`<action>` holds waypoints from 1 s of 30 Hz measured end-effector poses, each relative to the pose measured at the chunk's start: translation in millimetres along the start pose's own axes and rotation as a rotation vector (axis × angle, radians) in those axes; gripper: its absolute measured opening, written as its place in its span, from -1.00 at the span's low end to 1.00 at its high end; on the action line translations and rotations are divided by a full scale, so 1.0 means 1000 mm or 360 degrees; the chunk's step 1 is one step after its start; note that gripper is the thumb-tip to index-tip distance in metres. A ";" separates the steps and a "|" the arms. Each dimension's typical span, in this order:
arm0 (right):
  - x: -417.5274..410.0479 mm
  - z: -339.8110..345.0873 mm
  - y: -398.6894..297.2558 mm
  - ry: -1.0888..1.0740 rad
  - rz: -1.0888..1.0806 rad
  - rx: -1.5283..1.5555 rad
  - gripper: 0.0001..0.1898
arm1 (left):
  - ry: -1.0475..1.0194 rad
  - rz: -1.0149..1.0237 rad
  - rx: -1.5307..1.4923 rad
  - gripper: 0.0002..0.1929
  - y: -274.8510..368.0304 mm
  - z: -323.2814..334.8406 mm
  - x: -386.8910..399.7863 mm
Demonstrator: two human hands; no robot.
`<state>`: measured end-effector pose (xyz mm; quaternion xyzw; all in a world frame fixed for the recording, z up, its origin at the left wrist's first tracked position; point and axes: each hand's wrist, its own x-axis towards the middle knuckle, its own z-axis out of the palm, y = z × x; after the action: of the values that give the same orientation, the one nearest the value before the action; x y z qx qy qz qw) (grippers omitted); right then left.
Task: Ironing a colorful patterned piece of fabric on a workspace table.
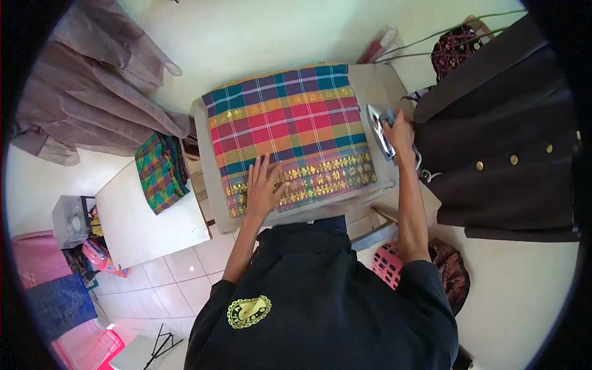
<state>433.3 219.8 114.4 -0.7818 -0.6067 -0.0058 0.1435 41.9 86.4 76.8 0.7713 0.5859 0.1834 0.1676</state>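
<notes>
A plaid cloth in red, teal, purple and orange lies flat on a beige padded ironing surface. Gold motifs run along its near edge. My left hand rests palm down on the near left part of the cloth, fingers spread. In my right hand is an electric iron, just off the cloth's right edge. The iron is tipped up, so part of its shiny soleplate shows. A pale cord appears behind my right wrist.
At left, a white table holds a folded green plaid cloth. Brownish garments hang above it. A dark garment with gold buttons hangs close on the right. Below my right arm stands a pink plastic basket.
</notes>
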 end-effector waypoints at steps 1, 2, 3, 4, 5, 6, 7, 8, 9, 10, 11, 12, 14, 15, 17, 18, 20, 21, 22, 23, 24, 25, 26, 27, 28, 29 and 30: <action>0.006 0.007 0.004 -0.0146 0.0110 0.0014 -0.44 | 0.0021 -0.0012 0.0028 -0.37 -0.010 0.004 -0.001; 0.013 0.013 0.009 -0.0292 0.0219 0.0027 -0.43 | 0.0042 -0.0024 0.0055 -0.38 -0.019 0.008 -0.003; 0.015 0.015 0.009 -0.0359 0.0204 -0.0046 -0.43 | 0.0008 -0.0098 0.0050 -0.39 -0.024 0.008 -0.005; 0.018 0.015 0.010 -0.0345 0.0190 -0.0040 -0.43 | 0.0029 -0.0099 0.0056 -0.39 -0.030 0.008 -0.006; 0.021 0.016 0.011 -0.0349 0.0217 -0.0004 -0.39 | 0.0013 -0.0118 0.0055 -0.40 -0.038 0.008 -0.006; 0.024 0.016 0.013 -0.0353 0.0249 0.0029 -0.34 | -0.0006 -0.0133 0.0050 -0.41 -0.040 0.005 -0.005; 0.028 0.016 0.014 -0.0374 0.0291 -0.0016 -0.39 | -0.0009 -0.0135 0.0073 -0.42 -0.041 0.002 -0.003; 0.030 0.016 0.017 -0.0423 0.0281 0.0000 -0.40 | 0.0008 -0.0127 0.0071 -0.42 -0.043 0.001 -0.001; 0.033 0.012 0.014 -0.0472 0.0264 0.0019 -0.42 | 0.0014 -0.0136 0.0058 -0.42 -0.045 -0.001 0.001; 0.036 0.015 0.013 -0.0419 0.0273 -0.0003 -0.45 | 0.0020 -0.0142 0.0044 -0.42 -0.048 -0.002 0.007; 0.042 0.014 0.010 -0.0397 0.0265 -0.0001 -0.45 | 0.0057 -0.0092 0.0073 -0.42 -0.051 -0.003 0.015; 0.045 0.010 -0.001 -0.0341 0.0218 0.0098 -0.45 | 0.0073 -0.0093 0.0074 -0.42 -0.053 -0.005 0.021; 0.052 -0.004 -0.026 -0.0310 0.0151 0.0408 -0.50 | 0.0159 0.0047 0.0082 -0.43 -0.055 -0.008 0.041; 0.058 -0.010 -0.041 -0.0349 0.0023 0.0413 -0.51 | 0.0185 0.0097 0.0085 -0.45 -0.056 -0.008 0.052; 0.060 -0.017 -0.077 -0.0127 -0.0431 0.0448 -0.54 | 0.0253 0.0261 0.0105 -0.46 -0.065 -0.001 0.081; 0.065 -0.020 -0.100 -0.0343 -0.0397 0.0483 -0.54 | 0.0250 0.0285 0.0137 -0.46 -0.068 0.002 0.097; 0.051 -0.043 -0.173 -0.0772 -0.0271 0.0643 -0.52 | 0.0249 0.0268 0.0151 -0.45 -0.086 0.008 0.121; 0.061 -0.007 -0.167 -0.0499 -0.0513 0.0537 -0.51 | 0.0234 0.0289 0.0188 -0.46 -0.089 0.020 0.145; 0.060 0.009 -0.185 -0.0584 -0.0507 0.0438 -0.49 | 0.0213 0.0238 0.0187 -0.47 -0.090 0.022 0.159; 0.068 0.047 -0.183 -0.0500 -0.0676 0.0394 -0.47 | 0.0194 0.0223 0.0180 -0.49 -0.084 0.023 0.178; 0.058 0.059 -0.204 -0.0526 -0.0782 0.0534 -0.46 | 0.0222 0.0165 0.0208 -0.51 -0.095 0.027 0.186; 0.048 0.065 -0.227 -0.0755 -0.0557 0.0514 -0.48 | 0.0323 0.0102 0.0259 -0.52 -0.104 0.031 0.190; 0.036 0.065 -0.243 -0.0615 -0.0646 0.0360 -0.51 | 0.0421 0.0046 0.0302 -0.53 -0.110 0.035 0.193; 0.035 0.075 -0.249 -0.0648 -0.0632 0.0369 -0.50 | 0.0458 -0.0021 0.0267 -0.53 -0.111 0.035 0.195; 0.036 0.085 -0.254 -0.0683 -0.0616 0.0377 -0.49 | 0.0491 -0.0043 0.0271 -0.53 -0.109 0.036 0.194; 0.040 0.090 -0.248 -0.0616 -0.0570 0.0381 -0.47 | 0.0522 -0.0064 0.0274 -0.53 -0.107 0.039 0.193; 0.043 0.089 -0.248 -0.0543 -0.0589 0.0336 -0.48 | 0.0514 -0.0104 0.0306 -0.52 -0.106 0.039 0.188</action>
<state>194.0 336.2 90.6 -0.6279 -0.7520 0.1630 0.1164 17.4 293.4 8.8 0.7248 0.6449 0.2424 0.0026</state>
